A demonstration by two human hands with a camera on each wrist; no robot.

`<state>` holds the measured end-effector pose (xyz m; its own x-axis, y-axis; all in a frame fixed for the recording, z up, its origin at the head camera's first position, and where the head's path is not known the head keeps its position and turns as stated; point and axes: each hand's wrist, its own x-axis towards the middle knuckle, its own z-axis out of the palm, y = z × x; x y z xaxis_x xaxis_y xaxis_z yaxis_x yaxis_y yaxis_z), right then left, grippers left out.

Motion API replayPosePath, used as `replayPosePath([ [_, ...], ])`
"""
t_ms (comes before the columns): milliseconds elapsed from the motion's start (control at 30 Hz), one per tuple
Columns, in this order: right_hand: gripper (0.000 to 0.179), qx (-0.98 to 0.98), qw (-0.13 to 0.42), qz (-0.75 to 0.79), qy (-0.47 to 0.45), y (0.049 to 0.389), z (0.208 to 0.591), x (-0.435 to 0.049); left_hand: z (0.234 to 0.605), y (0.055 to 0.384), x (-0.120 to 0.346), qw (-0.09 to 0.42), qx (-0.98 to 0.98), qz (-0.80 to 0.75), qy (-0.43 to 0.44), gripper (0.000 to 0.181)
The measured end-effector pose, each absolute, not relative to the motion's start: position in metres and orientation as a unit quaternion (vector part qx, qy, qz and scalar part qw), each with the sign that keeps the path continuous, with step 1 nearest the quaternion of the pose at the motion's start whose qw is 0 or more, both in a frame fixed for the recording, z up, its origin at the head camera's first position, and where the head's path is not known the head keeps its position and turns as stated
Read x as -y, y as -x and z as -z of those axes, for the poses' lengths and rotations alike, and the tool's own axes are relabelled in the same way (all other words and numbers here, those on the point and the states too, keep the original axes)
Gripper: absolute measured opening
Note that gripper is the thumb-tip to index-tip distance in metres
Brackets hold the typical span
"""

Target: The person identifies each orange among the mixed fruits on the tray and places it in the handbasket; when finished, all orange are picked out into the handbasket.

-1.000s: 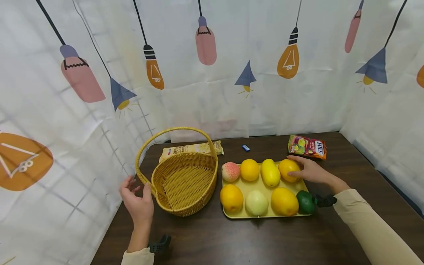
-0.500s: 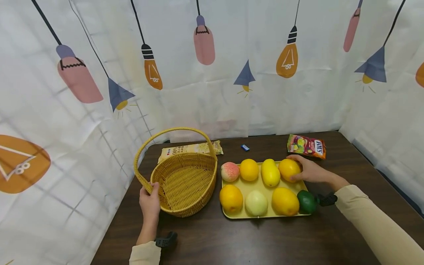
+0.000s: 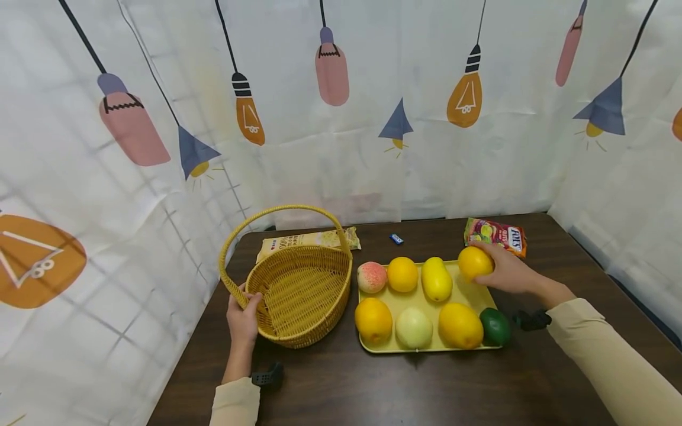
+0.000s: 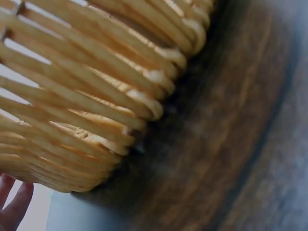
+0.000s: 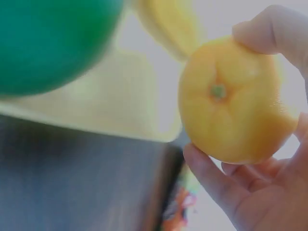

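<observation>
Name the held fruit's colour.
The fruit is yellow-orange with a green spot, clearest in the right wrist view.

My sleeves [image 3: 597, 355] are cream, the left basket [image 3: 319, 331] woven gold, the right tray [image 3: 471, 296] pale yellow, the fruit I hold [image 3: 474, 264] yellow-orange, the near-right fruit [image 3: 495, 326] dark green, the far curtain [image 3: 351, 157] lamp-printed white.

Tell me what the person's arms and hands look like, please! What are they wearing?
Both arms wear plain cream sleeves: a left sleeve and a right sleeve. The left hand and right hand have no gloves. By the wrists are a black left strap with little holes and a black right strap.
</observation>
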<state>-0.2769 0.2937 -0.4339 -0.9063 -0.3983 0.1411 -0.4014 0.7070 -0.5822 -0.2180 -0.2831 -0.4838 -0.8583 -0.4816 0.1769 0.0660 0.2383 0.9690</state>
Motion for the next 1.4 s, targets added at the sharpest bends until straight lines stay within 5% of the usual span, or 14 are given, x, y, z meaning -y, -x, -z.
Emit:
replayPosePath([
  [400, 0.081, 0.873, 0.013, -0.441, -0.208, 0.257, 0.399, -0.239, 0.490, 0.222, 0.282, 0.241, 0.717, 0.645, -0.108, 0.037],
  [800, 0.081, 0.820, -0.005, -0.517, -0.245, 0.247, 0.382, -0.124, 0.463, 0.200, 0.267, 0.270, 0.733, 0.620, -0.080, 0.042],
  [1133, 0.084, 0.794, -0.046, -0.543, -0.269, 0.236, 0.394, -0.051, 0.464, 0.199, 0.266, 0.299, 0.731, 0.610, -0.067, 0.040],
  [1400, 0.082, 0.791, -0.007, -0.549, -0.271, 0.231, 0.417, -0.011, 0.468, 0.198, 0.268, 0.304, 0.728, 0.611, -0.073, 0.044],
])
